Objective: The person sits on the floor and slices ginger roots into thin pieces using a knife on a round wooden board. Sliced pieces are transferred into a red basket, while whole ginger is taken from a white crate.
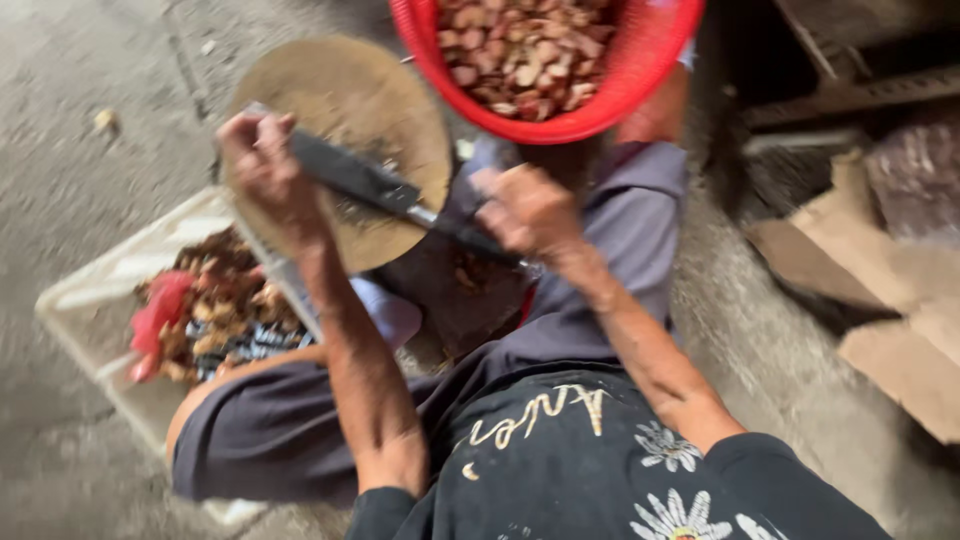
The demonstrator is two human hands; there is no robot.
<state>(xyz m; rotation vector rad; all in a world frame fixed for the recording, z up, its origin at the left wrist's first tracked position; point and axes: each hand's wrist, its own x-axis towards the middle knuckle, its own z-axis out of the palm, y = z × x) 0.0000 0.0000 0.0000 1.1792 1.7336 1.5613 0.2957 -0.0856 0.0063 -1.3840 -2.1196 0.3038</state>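
Shirt: dark cloth (570, 470) with white flower prints and pale lettering fills the bottom centre of the frame, closest to the lens.

Legs: dark shorts (270, 430) at lower left; a greyish-purple trouser leg (630, 230) runs up the middle toward the top.

Left hand: the left hand (262, 160), centre left, is clenched over the tip end of a large knife (385, 192), pressing it against a round wooden chopping board (350, 110).

Right hand: the right hand (530, 212), just right of centre, is closed on the knife's dark handle; motion blur hides the fingers themselves.

Knife: the dark blade lies slantwise from upper left to lower right, spanning both hands, across the lower edge of the board.

Board: round, worn and brown, upper centre left; it appears tipped toward the tray, though blur makes the angle uncertain.

Tray: a white plastic tray (90, 300) on the floor at left centre, partly under the board's edge, holds brown and dark scraps (225, 310) and something red (155, 325).

Basket: a red plastic basket (640, 70) at the top centre, cut off by the frame edge, is heaped with pinkish-brown chopped pieces (520, 50).

Floor: grey concrete (80, 120) across the left side.

Cardboard: flattened brown pieces (880, 300) lie at far right.
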